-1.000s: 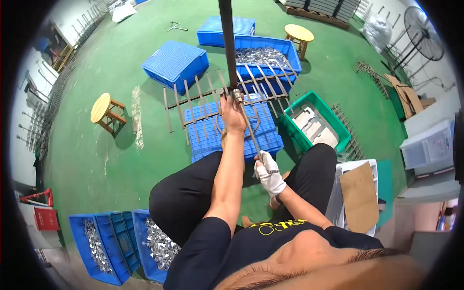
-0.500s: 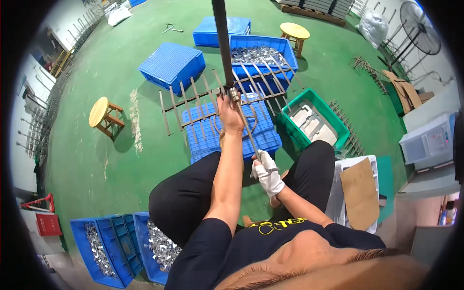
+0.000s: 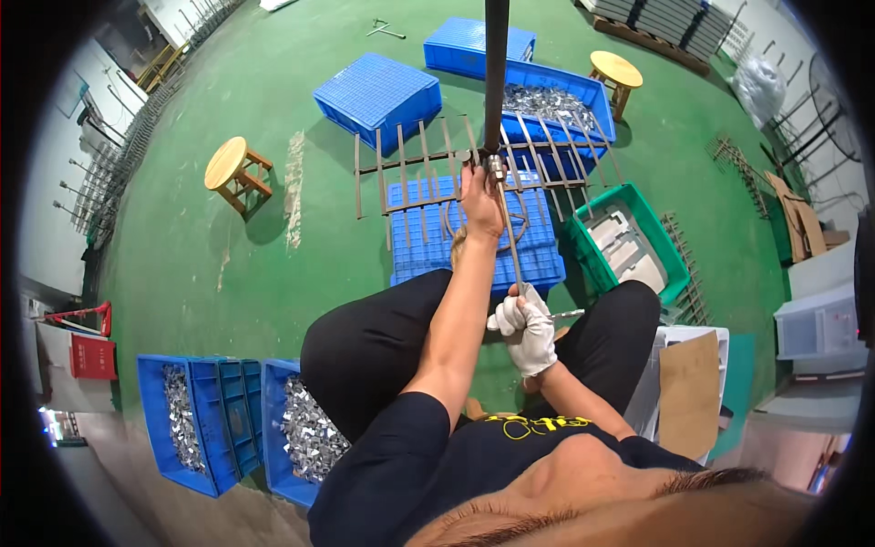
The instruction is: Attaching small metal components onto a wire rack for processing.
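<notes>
A dark metal rack point(image 3: 407, 163), with rows of flat prongs along its crossbars, is joined to an upright pole point(image 3: 496, 73) in front of me. Bare, my left hand point(image 3: 480, 205) reaches up to this joint, its fingers closed about the rack there and partly hidden. Just beside those fingertips sits the shiny socket end of a long T-handle wrench point(image 3: 509, 228). Its thin shaft slopes down to my right hand point(image 3: 529, 335), which wears a white glove and is wrapped around the handle. One end of the crossbar sticks out to the right of the glove.
A blue lidded crate point(image 3: 424, 246) stands below the rack. Beyond it is a blue bin point(image 3: 597, 100) of small metal pieces. To the right stands a green bin point(image 3: 679, 264) with pale parts. Two wooden stools point(image 3: 228, 162) flank the area. Lower left, another bin point(image 3: 273, 401) holds metal pieces.
The whole view has shifted, so the scene lies further right. The wrench's crossbar has turned and now sticks out right of the glove. My left hand stays at the joint.
</notes>
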Tool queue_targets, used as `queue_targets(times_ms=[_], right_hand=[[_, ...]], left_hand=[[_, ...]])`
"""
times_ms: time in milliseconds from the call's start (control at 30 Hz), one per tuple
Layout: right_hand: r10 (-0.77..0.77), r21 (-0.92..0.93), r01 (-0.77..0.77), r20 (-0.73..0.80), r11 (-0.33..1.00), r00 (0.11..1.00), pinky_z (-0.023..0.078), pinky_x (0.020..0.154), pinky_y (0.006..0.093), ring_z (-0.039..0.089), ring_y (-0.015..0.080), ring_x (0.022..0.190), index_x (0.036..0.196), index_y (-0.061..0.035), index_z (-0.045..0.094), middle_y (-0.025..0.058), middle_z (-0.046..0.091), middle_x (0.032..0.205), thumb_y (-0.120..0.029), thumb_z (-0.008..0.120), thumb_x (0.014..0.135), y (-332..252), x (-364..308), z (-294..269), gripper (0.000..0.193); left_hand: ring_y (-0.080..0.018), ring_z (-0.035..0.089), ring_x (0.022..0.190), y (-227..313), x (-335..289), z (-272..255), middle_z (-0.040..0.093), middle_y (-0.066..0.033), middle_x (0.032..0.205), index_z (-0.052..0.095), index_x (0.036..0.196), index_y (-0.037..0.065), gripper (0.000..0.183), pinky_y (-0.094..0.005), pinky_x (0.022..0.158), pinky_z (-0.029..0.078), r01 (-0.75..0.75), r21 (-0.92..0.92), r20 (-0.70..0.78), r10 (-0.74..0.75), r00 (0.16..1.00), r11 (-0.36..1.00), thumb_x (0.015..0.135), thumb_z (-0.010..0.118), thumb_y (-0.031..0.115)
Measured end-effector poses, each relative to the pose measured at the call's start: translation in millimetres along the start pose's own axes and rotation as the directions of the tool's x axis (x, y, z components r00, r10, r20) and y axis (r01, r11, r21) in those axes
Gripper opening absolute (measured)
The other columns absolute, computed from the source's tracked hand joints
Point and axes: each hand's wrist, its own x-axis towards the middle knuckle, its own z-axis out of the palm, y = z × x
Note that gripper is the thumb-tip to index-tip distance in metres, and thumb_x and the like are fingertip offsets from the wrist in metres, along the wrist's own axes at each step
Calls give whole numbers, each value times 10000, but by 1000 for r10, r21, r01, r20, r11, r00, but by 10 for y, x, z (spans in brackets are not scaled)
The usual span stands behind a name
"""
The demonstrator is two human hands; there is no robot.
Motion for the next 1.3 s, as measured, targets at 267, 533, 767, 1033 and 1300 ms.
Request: queue_targets(times_ms=[267, 533, 767, 1033, 1300], right_hand=[[53, 267, -70, 71, 961, 996, 292, 509, 249, 278, 90, 465, 973, -44, 508, -33, 299, 527, -186, 408, 931, -21, 22, -46, 178], [186, 558, -197, 77, 806, 979, 261, 473, 231, 247, 74, 430, 904, -24, 516, -46, 274, 488, -183, 401, 920, -138, 26, 13, 197], [238, 673, -247, 108, 698, 965, 262, 462, 223, 245, 76, 413, 867, -12, 515, -39, 273, 476, -147, 400, 892, -231, 18, 83, 178], [415, 755, -135, -194, 642, 889, 391, 509, 258, 371, 115, 454, 816, -33, 538, -30, 375, 521, -150, 440, 872, -606, 50, 266, 163], [423, 486, -240, -313, 841, 850, 476, 643, 312, 546, 161, 633, 809, -90, 555, 29, 538, 653, -118, 525, 834, -1116, -55, -269, 48]], left_hand=[[-199, 577, 934, -32, 20, -14, 541, -102, 1098, 358, 1262, 91, 349, -328, 866, 483, -9, 11, -5, 10, 1000, 1000, 918, 414, 86], [-202, 566, 958, -68, 23, 32, 513, -108, 1131, 346, 1259, 91, 338, -335, 875, 479, 9, 70, 7, -10, 1000, 998, 925, 403, 89], [-194, 552, 989, 4, -58, 154, 503, -101, 1145, 343, 1263, 104, 359, -317, 858, 473, 57, 207, -58, -46, 997, 977, 925, 441, 174], [-236, 577, 981, 140, -811, 524, 615, -99, 960, 437, 1240, 45, 393, -324, 864, 454, 762, 340, -177, -758, 627, 551, 923, 435, 277], [-218, 581, 952, 141, -1128, 765, 590, -90, 931, 388, 1280, 36, 385, -331, 861, 467, 651, 222, -5, -667, 745, 726, 939, 414, 212]])
